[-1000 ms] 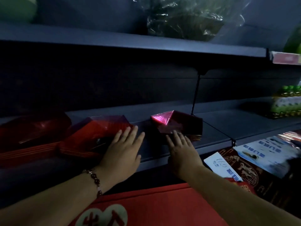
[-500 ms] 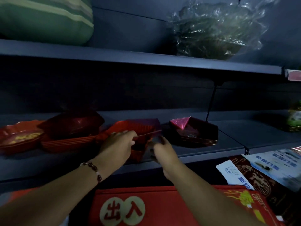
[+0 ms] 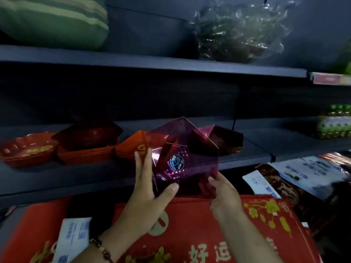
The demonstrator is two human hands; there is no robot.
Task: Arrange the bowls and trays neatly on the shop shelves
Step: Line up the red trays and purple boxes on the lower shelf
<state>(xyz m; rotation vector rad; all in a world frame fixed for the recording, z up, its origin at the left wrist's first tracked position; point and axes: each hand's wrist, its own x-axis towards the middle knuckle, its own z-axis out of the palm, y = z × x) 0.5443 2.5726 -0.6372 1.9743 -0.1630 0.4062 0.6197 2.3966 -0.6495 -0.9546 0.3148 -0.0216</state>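
Note:
Both hands hold a translucent purple angular tray (image 3: 191, 149) tilted up in front of the middle shelf (image 3: 76, 173), its round sticker facing me. My left hand (image 3: 150, 188) grips its left lower edge, thumb in front and fingers behind. My right hand (image 3: 222, 192) pinches its lower right corner. On the shelf stand a red scalloped bowl (image 3: 24, 149), a stack of red trays (image 3: 85, 147) with a dark one on top, an orange-red tray stack (image 3: 131, 147) and a dark purple tray stack (image 3: 226, 139).
A green striped cushion (image 3: 51, 19) and a plastic-wrapped bundle (image 3: 237, 33) sit on the upper shelf. Green bottle packs (image 3: 334, 124) stand at the far right. Red printed mats (image 3: 190, 234) and packaged goods (image 3: 303, 177) lie below the shelf.
Both hands took the purple tray off the orange-red stack, lifted it clear of the shelf and tilted it upright toward me. The camera has tipped up and back.

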